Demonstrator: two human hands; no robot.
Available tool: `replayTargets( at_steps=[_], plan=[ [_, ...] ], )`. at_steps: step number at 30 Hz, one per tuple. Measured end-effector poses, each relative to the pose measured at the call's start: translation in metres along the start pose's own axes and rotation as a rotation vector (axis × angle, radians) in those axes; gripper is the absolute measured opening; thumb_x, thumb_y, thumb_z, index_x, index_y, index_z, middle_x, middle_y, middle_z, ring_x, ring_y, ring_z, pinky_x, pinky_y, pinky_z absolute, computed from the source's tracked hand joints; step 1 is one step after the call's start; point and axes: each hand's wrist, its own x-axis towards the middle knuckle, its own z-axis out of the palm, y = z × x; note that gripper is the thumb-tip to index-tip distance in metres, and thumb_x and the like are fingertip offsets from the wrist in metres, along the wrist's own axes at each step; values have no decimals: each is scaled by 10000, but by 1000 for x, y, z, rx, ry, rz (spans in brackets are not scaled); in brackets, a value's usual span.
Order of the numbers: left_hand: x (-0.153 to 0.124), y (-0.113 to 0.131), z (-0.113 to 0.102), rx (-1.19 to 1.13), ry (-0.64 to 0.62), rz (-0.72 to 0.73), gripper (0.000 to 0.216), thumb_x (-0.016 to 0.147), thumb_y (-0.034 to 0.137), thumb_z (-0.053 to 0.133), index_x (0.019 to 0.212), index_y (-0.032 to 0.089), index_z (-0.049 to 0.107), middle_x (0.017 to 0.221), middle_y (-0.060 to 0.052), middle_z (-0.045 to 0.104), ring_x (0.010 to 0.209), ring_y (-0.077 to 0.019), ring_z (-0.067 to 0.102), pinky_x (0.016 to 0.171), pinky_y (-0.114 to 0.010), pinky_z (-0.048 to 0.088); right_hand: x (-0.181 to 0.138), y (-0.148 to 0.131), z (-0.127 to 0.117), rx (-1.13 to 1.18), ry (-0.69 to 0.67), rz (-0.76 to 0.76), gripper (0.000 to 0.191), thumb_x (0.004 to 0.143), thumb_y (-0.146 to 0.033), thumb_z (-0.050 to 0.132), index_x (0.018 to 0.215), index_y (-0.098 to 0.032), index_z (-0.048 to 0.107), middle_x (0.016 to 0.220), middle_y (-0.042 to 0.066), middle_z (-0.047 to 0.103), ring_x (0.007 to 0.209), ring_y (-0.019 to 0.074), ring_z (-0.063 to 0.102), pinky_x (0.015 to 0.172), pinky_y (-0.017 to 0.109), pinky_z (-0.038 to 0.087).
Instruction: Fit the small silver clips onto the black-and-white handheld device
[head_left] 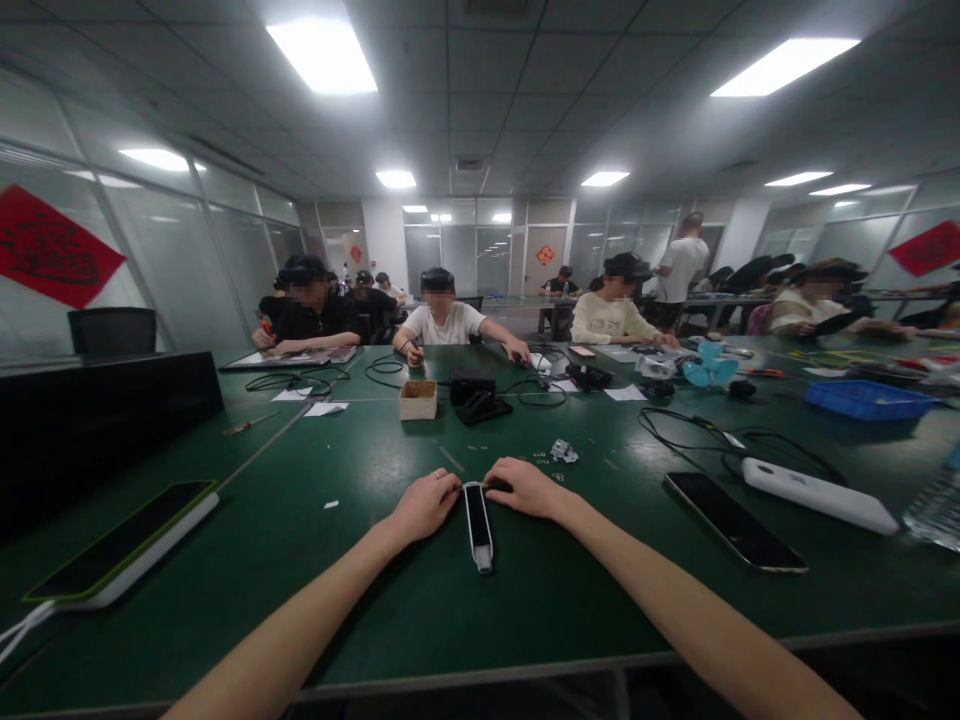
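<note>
A slim, long white-rimmed piece with a black inside (pixel 478 520) lies on the green table in front of me, its narrow pale end pointing my way. I cannot tell its exact kind. My left hand (pixel 427 503) is at its far left corner, thumb and fingers closed together there. At the far right corner, my right hand (pixel 525 488) pinches in the same way, with a small dark part showing by its fingertips. Just beyond my right hand lie a crumpled silvery piece (pixel 565 451) and several tiny metal bits (pixel 541 462).
To the right are a black phone (pixel 735 522), a white power bank (pixel 819 494) and cables. A phone with a green edge (pixel 124 540) lies left. Ahead stand a small box (pixel 418 400) and a black device (pixel 474 388). Co-workers sit across the table; a blue tray (pixel 870 400) is far right.
</note>
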Motion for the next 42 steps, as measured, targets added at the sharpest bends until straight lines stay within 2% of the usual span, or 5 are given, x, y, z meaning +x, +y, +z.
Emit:
replayTargets(
  at_steps=[5, 9, 14, 30, 42],
  plan=[
    [0, 1, -2, -13, -14, 7, 200, 913, 263, 417, 1009, 217, 586, 980, -34, 575, 835, -164, 574, 728, -260, 441, -7, 25, -29, -145, 22, 107, 234, 851, -339, 544, 994, -183, 644, 993, 79, 619, 940, 194, 562, 840, 313, 430],
    [0, 1, -1, -9, -20, 8, 209, 914, 274, 412, 1011, 218, 589, 991, -39, 577, 831, -166, 578, 727, -264, 442, -22, 54, -59, -290, -50, 457, 206, 858, -273, 505, 984, -196, 650, 1016, 86, 626, 974, 199, 563, 828, 278, 409],
    [-1, 3, -1, -25, -13, -1, 208, 910, 284, 418, 998, 214, 593, 989, -38, 578, 824, -167, 576, 719, -271, 446, -38, 76, -79, -273, -169, 646, 146, 779, -255, 580, 795, -150, 679, 799, 93, 669, 726, 189, 622, 634, 246, 420],
    [2, 5, 5, 0, 31, -73, 243, 920, 351, 413, 908, 190, 594, 898, -34, 592, 788, -169, 569, 678, -276, 444, -32, 62, -67, -112, -325, 693, 68, 701, -157, 620, 737, -181, 672, 782, 44, 681, 708, 158, 632, 567, 210, 430],
    [4, 13, 9, 42, 41, -135, 238, 924, 338, 399, 937, 200, 593, 918, -39, 606, 798, -176, 584, 680, -280, 456, -26, 60, -63, -189, -288, 689, 91, 716, -235, 593, 685, -156, 628, 755, 89, 659, 669, 188, 612, 541, 239, 385]
  ],
)
